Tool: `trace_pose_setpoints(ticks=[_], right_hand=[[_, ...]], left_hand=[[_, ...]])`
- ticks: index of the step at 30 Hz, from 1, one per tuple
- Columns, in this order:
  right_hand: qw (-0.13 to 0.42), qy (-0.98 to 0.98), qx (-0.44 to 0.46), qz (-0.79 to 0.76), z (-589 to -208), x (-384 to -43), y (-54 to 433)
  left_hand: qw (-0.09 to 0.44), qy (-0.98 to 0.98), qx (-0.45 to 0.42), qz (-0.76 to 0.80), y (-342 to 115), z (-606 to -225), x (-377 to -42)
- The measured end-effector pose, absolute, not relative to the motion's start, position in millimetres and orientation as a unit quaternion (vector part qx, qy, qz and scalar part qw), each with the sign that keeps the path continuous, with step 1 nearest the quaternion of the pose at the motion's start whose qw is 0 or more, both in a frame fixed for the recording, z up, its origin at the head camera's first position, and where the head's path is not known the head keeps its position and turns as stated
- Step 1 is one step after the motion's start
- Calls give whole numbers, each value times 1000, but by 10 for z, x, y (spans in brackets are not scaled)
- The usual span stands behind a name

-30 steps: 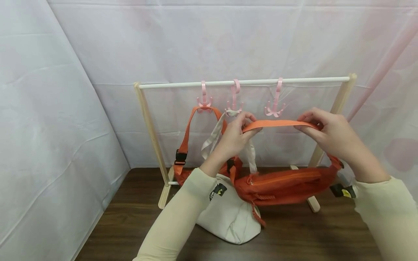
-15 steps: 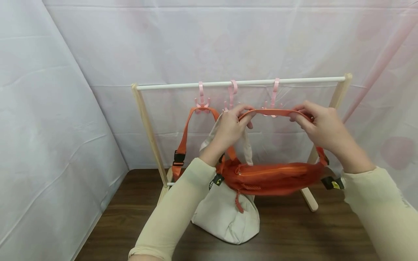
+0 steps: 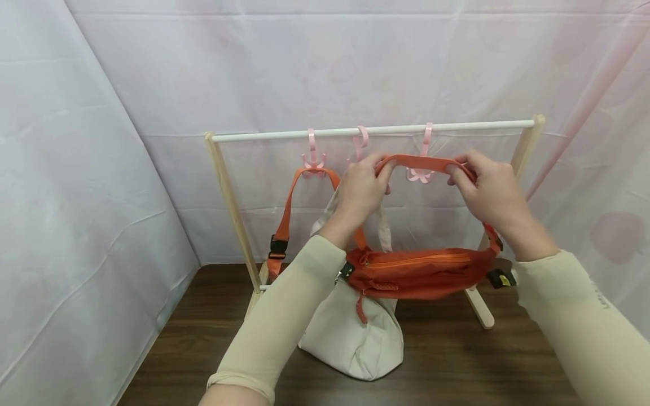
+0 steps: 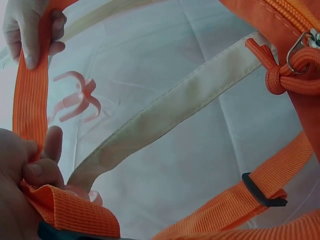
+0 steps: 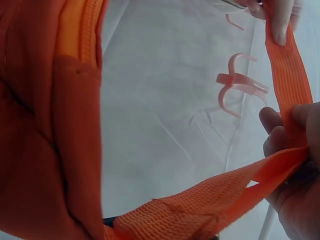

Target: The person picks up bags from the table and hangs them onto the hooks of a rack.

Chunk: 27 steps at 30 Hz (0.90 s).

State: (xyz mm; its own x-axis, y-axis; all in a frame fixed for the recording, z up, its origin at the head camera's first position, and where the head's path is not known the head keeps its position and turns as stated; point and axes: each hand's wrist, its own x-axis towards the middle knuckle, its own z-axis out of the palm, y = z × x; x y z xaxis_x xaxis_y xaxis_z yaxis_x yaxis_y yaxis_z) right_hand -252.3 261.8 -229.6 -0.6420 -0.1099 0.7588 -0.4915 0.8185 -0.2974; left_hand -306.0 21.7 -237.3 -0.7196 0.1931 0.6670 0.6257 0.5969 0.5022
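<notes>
An orange-red waist bag [image 3: 421, 273] hangs in the air from its orange strap [image 3: 418, 162], which both hands hold up as a loop. My left hand [image 3: 363, 186] pinches the strap at its left side, and my right hand [image 3: 482, 186] pinches it at the right. Just behind the stretch between them is the right pink hook [image 3: 420, 175], its lower prongs showing below the strap. In the left wrist view the left fingers [image 4: 42, 172] curl round the webbing; the right wrist view shows the right fingers [image 5: 277, 135] doing the same.
A white rod [image 3: 284, 135] on wooden posts carries the pink hooks. Another orange strap [image 3: 290, 208] loops over the left hook [image 3: 313, 160]. A cream bag [image 3: 355, 338] with a cream strap [image 3: 384, 228] hangs at the middle, partly behind the left arm. Below is a dark wooden table [image 3: 457, 361].
Both hands have lifted the strap and moved it a little left and toward the rod, and the waist bag has risen and shifted left with it. Both hands keep their hold.
</notes>
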Motion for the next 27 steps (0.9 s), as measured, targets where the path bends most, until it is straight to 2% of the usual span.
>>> trace_pose_setpoints(ticks=[12, 27], right_hand=[[381, -875, 161, 251, -2375, -2640, 2619], [349, -892, 133, 255, -2523, -2699, 2626]], left_hand=[[342, -872, -189, -295, 339, -2385, -3161], [315, -891, -189, -266, 370, -2525, -3186]])
